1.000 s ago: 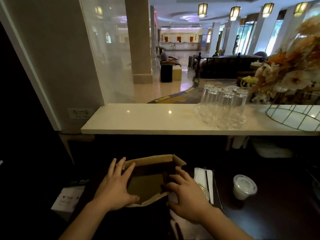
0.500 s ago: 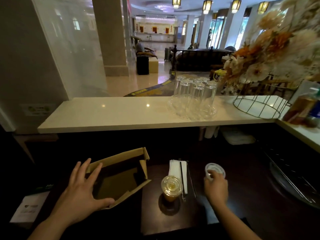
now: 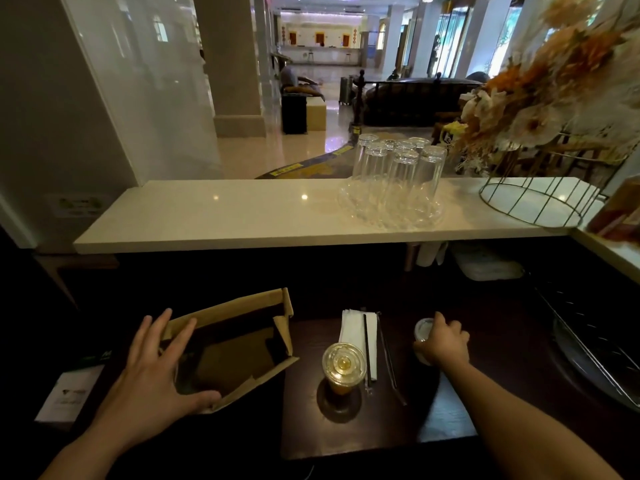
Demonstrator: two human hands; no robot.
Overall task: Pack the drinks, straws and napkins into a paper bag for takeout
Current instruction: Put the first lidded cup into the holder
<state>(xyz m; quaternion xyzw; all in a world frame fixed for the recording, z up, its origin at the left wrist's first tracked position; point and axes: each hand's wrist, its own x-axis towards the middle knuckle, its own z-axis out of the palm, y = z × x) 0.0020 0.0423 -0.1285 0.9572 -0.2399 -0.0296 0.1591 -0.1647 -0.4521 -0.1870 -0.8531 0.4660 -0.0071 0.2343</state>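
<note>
A brown paper bag (image 3: 239,317) stands open on the dark counter. My left hand (image 3: 157,374) grips its near left rim, fingers spread over the edge. To the right of the bag stands a clear lidded cup of orange drink (image 3: 344,367). Beside it lie white napkins (image 3: 353,332) with a black straw (image 3: 367,348) across them, and a second straw (image 3: 389,362) lies on the counter. My right hand (image 3: 443,342) is closed around a white lidded cup (image 3: 423,330) further right, hiding most of it.
A white stone ledge (image 3: 214,216) runs behind the counter with several upturned glasses (image 3: 398,174) and a wire flower stand (image 3: 533,202). A wire rack (image 3: 595,355) sits at the right. A white card (image 3: 69,393) lies at the left.
My right hand left the bag, moved right past the napkins and closed on the white lidded cup. My left hand stayed on the bag's rim. The camera turned right.
</note>
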